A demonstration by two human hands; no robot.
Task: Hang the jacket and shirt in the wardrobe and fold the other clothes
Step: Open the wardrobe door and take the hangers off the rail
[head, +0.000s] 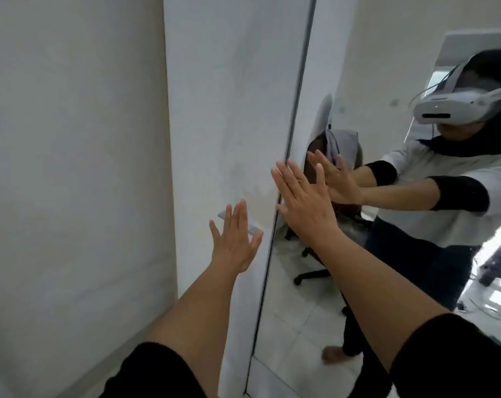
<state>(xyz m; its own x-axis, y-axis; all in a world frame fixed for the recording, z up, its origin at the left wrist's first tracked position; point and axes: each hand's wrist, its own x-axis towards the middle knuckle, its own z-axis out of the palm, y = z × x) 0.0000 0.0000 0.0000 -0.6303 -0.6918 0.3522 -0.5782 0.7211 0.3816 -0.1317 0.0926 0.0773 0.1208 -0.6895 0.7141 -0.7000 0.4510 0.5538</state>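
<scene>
Pale, off-white walls are filling the left half of the head camera's view, and a tall white wardrobe door (229,110) is standing just right of centre, seen at a slant. This wardrobe is the only one of the task's things showing; no jacket or shirt is identifiable, so their place cannot be told. A small silver handle (253,226) is sitting low on the white door near its right edge. The left hand (233,239) is reaching up with flat, spread fingers, its palm facing the door right at the handle and partly covering it, grasping nothing; whether the palm is actually touching the panel cannot be told. The right hand (303,202) is likewise flat and released, fingers straight and pointing upward, lying over the dark vertical seam where the white door is meeting a mirrored door (315,297). Both forearms are bare, with black sleeves (154,372) showing at the bottom edge of the frame. The mirror is reflecting a person wearing a white headset (456,106), a white short-sleeved top over black sleeves and dark trousers, with both arms stretched forward and palms flat. Behind that reflection, an office chair (329,225) on a black wheeled base is standing on a pale tiled floor (295,340), with a grey garment (339,145) draped over its back.
</scene>
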